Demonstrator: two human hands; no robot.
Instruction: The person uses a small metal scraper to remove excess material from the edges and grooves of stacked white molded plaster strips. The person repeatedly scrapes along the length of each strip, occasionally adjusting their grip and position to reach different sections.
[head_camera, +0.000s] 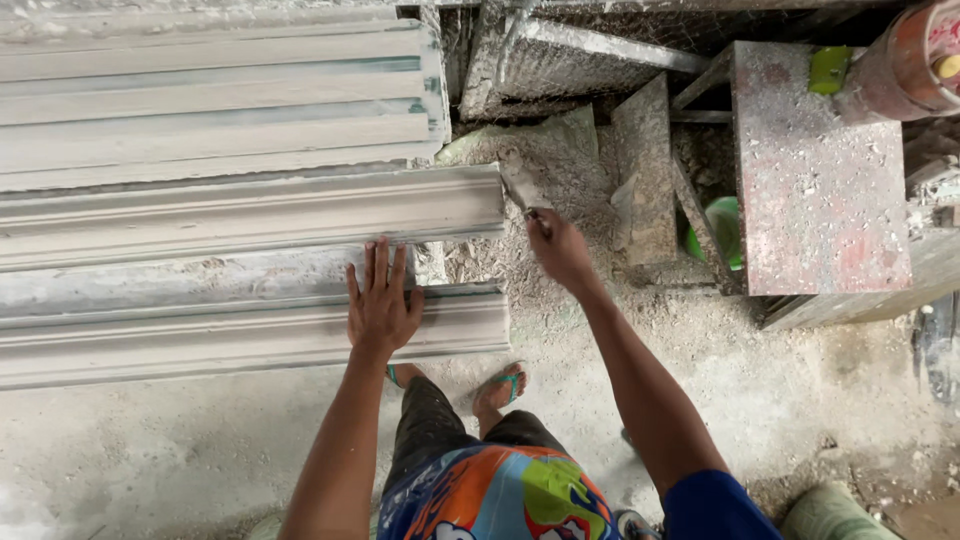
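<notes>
My left hand (380, 300) lies flat with fingers spread on the near plaster moulding (200, 335), close to its right end. My right hand (558, 248) is closed around the handle of a plaster-caked scraper (520, 185), whose blade points up and left toward the end of the far moulding (250, 210). Both mouldings are long grey-white profiled strips that run off the left edge.
More stacked moulding strips (200, 90) fill the upper left. A dusty, speckled metal stand (815, 170) sits at right, with a reddish drum (905, 65) at the top right corner. Plaster debris (560, 150) is heaped ahead. My sandalled foot (500, 388) stands on the dusty floor.
</notes>
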